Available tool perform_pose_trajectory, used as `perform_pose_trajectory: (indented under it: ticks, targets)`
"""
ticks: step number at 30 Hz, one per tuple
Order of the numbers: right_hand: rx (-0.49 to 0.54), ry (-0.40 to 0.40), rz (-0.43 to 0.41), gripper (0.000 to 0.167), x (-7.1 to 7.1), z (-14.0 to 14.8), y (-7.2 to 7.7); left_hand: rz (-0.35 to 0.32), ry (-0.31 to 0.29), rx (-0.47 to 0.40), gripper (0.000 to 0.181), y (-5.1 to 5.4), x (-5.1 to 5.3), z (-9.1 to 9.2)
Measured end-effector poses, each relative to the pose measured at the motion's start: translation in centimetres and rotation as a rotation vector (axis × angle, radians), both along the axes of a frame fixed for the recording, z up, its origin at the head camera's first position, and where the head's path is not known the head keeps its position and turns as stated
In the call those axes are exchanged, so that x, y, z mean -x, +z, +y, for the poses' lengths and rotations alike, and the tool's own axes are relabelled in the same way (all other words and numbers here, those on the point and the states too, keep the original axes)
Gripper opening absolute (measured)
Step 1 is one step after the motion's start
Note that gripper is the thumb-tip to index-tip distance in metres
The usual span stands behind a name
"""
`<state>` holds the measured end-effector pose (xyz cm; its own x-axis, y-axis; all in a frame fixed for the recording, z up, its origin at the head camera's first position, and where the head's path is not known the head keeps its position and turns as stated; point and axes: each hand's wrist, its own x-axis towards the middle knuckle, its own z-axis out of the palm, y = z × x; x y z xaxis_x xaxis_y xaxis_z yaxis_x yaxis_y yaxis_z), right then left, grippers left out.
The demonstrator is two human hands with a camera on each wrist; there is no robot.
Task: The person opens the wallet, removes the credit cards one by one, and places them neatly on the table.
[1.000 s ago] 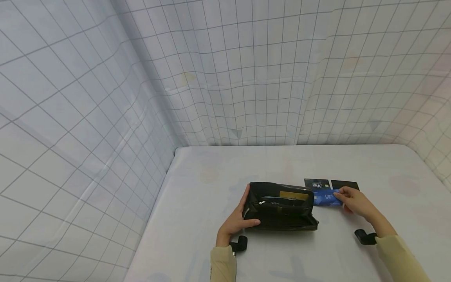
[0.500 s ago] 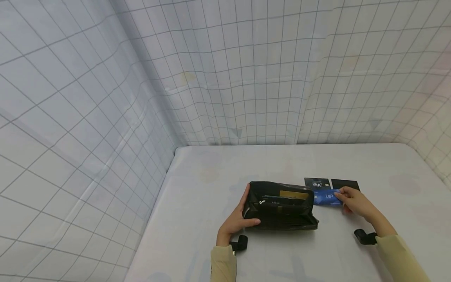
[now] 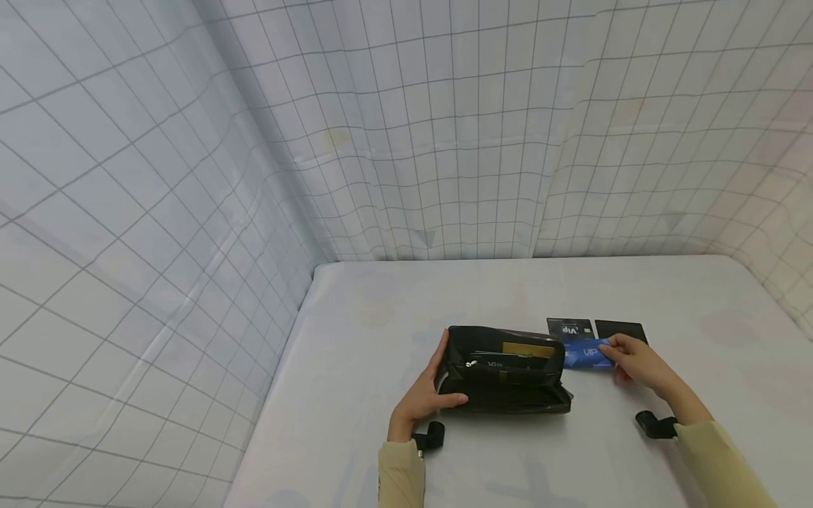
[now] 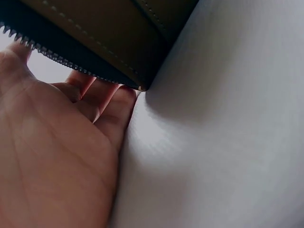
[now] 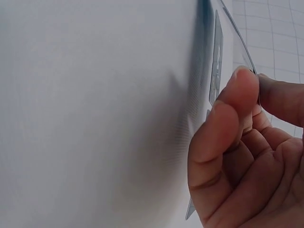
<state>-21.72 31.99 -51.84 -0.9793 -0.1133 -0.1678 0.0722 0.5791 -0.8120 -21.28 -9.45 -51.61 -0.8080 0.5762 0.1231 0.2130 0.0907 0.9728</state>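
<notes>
A black zip wallet [image 3: 502, 406] lies spread apart on the table in the head view. Inside it show a gold-yellow card [image 3: 528, 350] and other dark cards in the slots. My left hand [image 3: 422, 399] grips its left end, thumb over the near side, fingers behind. Close up in the left wrist view, the fingers lie along the zip edge of the wallet [image 4: 109, 33]. Between thumb and fingertips, my right hand [image 3: 643, 365] pinches a blue VIP card [image 3: 579, 355] beside the wallet's right end. The right wrist view shows this card [image 5: 241, 38] edge-on, raised off the table.
Behind the blue card lie a black Vip card [image 3: 565, 327] and another black card [image 3: 619, 329], side by side. A white cloth covers the table [image 3: 356, 353]. Grid-patterned white curtains [image 3: 444, 155] hang at the back and sides. Black wrist cameras [image 3: 655, 425] sit at both wrists.
Both hands keep their holds, with the wallet and blue card almost in place. The head view has shifted very slightly.
</notes>
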Motion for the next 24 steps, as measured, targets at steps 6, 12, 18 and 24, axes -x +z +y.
perform_pose_trajectory:
  ticks: [6,12,18,24]
  targets:
    - [0.013,0.008,0.007,0.031,0.1,0.0,-0.3,0.027,0.009,0.003,0.112,-0.2,0.0,-0.1]
    - [0.000,0.005,-0.001,0.033,0.1,0.0,-0.7,0.032,0.022,-0.016,0.111,-0.2,-0.3,-0.7]
    - [0.013,-0.005,-0.009,0.034,0.2,0.0,-1.0,0.033,0.031,0.006,0.110,0.0,-0.4,-1.0]
    - [0.030,-0.012,-0.014,0.034,0.1,0.2,-1.1,0.067,0.048,0.037,0.107,0.0,-0.4,-1.1]
